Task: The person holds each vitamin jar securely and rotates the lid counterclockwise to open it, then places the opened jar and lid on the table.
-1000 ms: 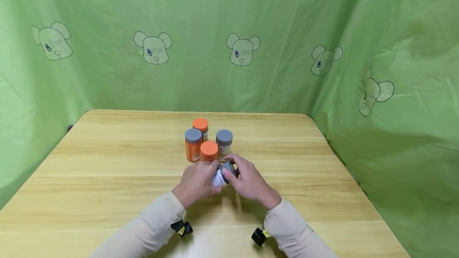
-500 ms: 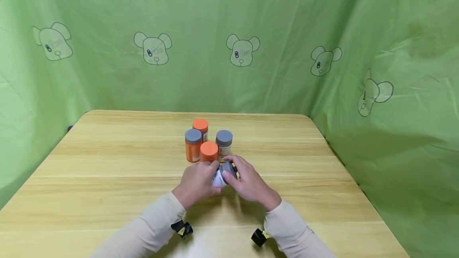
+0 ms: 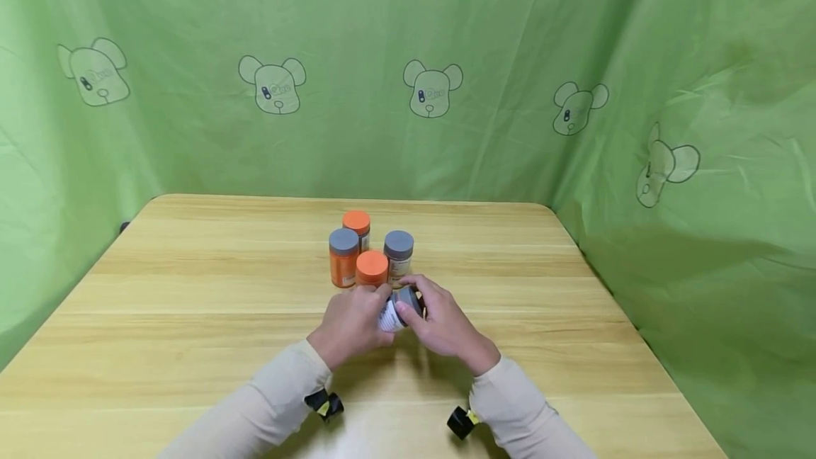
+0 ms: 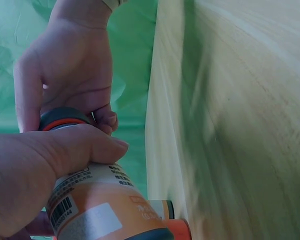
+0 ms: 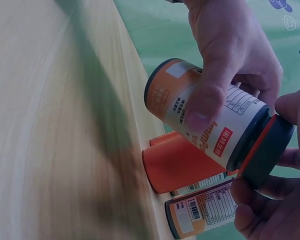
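Left hand (image 3: 350,323) clamped round the body of a labelled bottle (image 5: 231,121); right hand (image 3: 449,326) gripping its grey lid (image 5: 270,150) between thumb and fingers. Bottle tilted, held above the bench (image 3: 223,268). Just beyond, two orange-lidded bottles (image 3: 372,269) and two grey-lidded bottles (image 3: 343,261) stand upright, grouped closely.

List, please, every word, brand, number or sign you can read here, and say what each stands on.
Held bottle: orange lettering, possibly "amp", partly behind the left hand; uncertain.
Red patch on that bottle: white characters, too blurred to quote.
Chart and barcode digits on that bottle: too small.
Standing bottles: label print and barcodes, too small.
Green curtain: lettering on the printed animal faces, too faint to read.
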The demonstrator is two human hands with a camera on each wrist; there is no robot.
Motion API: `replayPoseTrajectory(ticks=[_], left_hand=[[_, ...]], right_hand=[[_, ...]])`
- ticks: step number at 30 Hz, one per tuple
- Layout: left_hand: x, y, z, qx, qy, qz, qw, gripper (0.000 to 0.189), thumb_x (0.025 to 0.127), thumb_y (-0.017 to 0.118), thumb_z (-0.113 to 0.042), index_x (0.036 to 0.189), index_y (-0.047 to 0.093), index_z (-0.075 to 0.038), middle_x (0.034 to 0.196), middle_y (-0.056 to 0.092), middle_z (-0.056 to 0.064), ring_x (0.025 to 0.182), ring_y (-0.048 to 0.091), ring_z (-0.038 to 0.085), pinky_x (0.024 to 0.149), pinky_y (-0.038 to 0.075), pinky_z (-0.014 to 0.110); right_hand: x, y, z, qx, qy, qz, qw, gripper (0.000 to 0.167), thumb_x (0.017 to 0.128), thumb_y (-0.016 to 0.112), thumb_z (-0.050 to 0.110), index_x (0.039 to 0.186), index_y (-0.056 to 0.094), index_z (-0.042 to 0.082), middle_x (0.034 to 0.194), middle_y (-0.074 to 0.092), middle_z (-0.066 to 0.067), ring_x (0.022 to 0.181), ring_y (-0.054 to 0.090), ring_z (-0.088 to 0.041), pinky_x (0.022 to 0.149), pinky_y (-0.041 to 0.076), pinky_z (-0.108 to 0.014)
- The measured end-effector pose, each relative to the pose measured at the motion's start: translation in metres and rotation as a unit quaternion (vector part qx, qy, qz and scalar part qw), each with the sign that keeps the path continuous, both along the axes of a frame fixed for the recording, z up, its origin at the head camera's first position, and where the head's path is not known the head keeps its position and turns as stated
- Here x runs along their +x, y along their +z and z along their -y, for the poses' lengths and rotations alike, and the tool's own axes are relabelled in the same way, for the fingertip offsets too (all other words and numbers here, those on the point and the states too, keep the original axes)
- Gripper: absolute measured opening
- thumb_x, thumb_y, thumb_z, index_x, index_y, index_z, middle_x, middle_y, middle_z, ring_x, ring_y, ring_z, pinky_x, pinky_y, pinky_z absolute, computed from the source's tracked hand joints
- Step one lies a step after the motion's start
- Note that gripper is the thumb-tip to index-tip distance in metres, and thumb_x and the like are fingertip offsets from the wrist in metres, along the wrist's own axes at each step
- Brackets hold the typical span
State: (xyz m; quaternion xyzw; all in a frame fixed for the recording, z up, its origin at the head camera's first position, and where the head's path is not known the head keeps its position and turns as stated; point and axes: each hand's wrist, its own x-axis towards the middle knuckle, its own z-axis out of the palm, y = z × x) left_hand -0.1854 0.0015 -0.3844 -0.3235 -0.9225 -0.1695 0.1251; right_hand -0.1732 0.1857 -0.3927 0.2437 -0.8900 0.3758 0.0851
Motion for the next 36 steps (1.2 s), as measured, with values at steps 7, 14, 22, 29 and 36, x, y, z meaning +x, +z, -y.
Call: replayPoseTrajectory(ticks=[7,14,22,29,36], left_hand=[[0.0005,0.0022,-0.0003,0.000,0.004,0.000,1.0000,0.054,0.064,0.088,-0.034,0.105,0.063,-0.007,0.080,0.062,0.005,0.065,0.057,0.016,0.051,0.048,0.030],[0.0001,0.0015,-0.0001,0.005,0.001,-0.006,1.0000,0.051,0.064,0.088,-0.033,0.101,0.062,-0.008,0.079,0.062,0.005,0.065,0.058,0.017,0.051,0.049,0.031],[-0.0001,0.0010,0.0002,0.005,-0.002,-0.012,0.9999,0.052,0.064,0.088,-0.031,0.102,0.063,-0.008,0.081,0.063,0.005,0.066,0.059,0.017,0.052,0.050,0.032],[-0.0016,0.0002,0.0001,-0.004,-0.002,-0.016,0.9999,0.055,0.063,0.089,-0.032,0.105,0.063,-0.007,0.080,0.064,0.006,0.066,0.059,0.017,0.051,0.049,0.031],[-0.0023,-0.0003,0.0003,-0.008,0.000,-0.014,0.9999,0.054,0.063,0.088,-0.032,0.104,0.063,-0.007,0.079,0.063,0.006,0.065,0.059,0.017,0.051,0.049,0.031]], right_hand=[[0.0001,0.0007,-0.0030,-0.006,0.034,-0.021,0.9992,0.039,0.095,0.059,0.017,0.129,0.048,0.002,0.114,0.055,-0.011,0.089,0.056,-0.023,0.073,0.051,-0.034],[-0.0011,0.0002,-0.0024,0.003,0.016,-0.014,0.9998,0.039,0.101,0.050,0.026,0.128,0.049,-0.002,0.110,0.058,-0.011,0.087,0.057,-0.021,0.073,0.051,-0.036],[-0.0035,-0.0005,-0.0023,-0.002,0.023,0.020,0.9995,0.036,0.101,0.050,0.027,0.128,0.050,0.003,0.109,0.061,-0.011,0.092,0.059,-0.020,0.078,0.051,-0.038],[-0.0029,0.0006,-0.0058,0.000,0.052,0.009,0.9986,0.040,0.098,0.055,0.018,0.133,0.045,0.003,0.118,0.057,-0.015,0.096,0.059,-0.025,0.080,0.051,-0.039],[-0.0041,0.0010,-0.0049,0.007,0.030,-0.001,0.9995,0.040,0.100,0.052,0.026,0.130,0.048,0.000,0.116,0.059,-0.016,0.086,0.060,-0.022,0.071,0.052,-0.034]])
